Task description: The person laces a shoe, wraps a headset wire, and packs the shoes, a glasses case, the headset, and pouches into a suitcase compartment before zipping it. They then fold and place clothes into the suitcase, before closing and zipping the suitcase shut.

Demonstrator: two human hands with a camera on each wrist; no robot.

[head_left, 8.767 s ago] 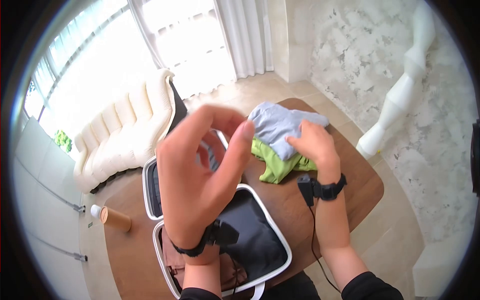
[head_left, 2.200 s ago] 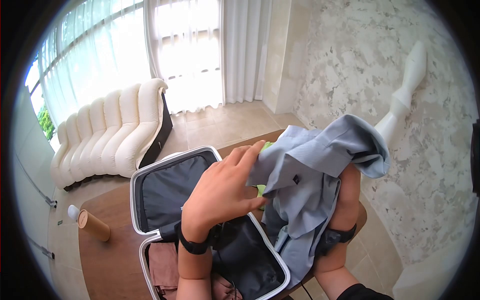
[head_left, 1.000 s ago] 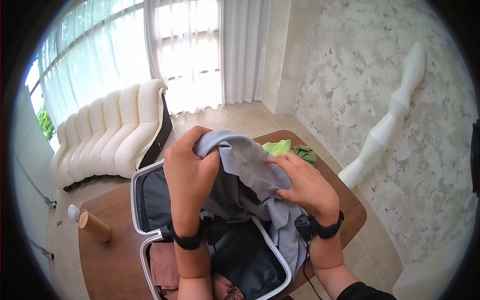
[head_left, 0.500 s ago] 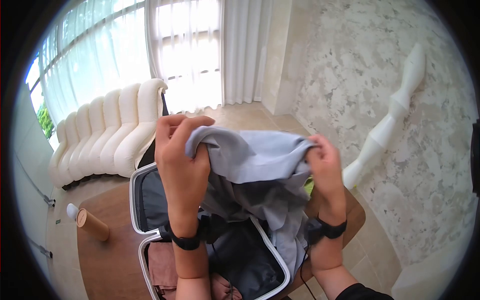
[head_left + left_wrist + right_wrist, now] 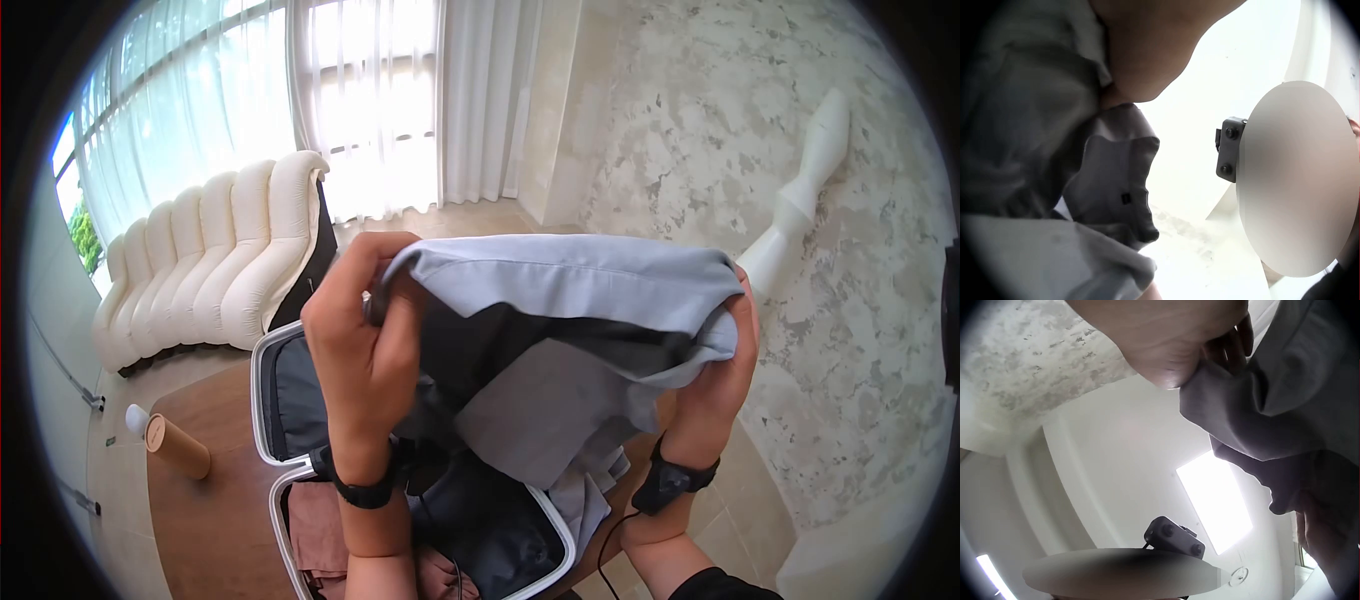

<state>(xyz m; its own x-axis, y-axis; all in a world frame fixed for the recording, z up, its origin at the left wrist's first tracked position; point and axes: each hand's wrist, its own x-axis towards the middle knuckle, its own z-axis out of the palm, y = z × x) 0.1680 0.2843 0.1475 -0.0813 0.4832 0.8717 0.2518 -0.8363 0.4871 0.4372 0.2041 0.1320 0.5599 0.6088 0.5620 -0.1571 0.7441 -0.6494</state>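
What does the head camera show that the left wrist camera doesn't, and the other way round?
Only the head view shows the open suitcase on the wooden table, the cardboard tube at the table's left, the cream sofa, and the right hand gripping the far end of the blue-grey shirt.

Only the left wrist view shows the shirt's underside with a small dark button and a camera mount above.

Both show the left hand gripping the shirt held up in the air.
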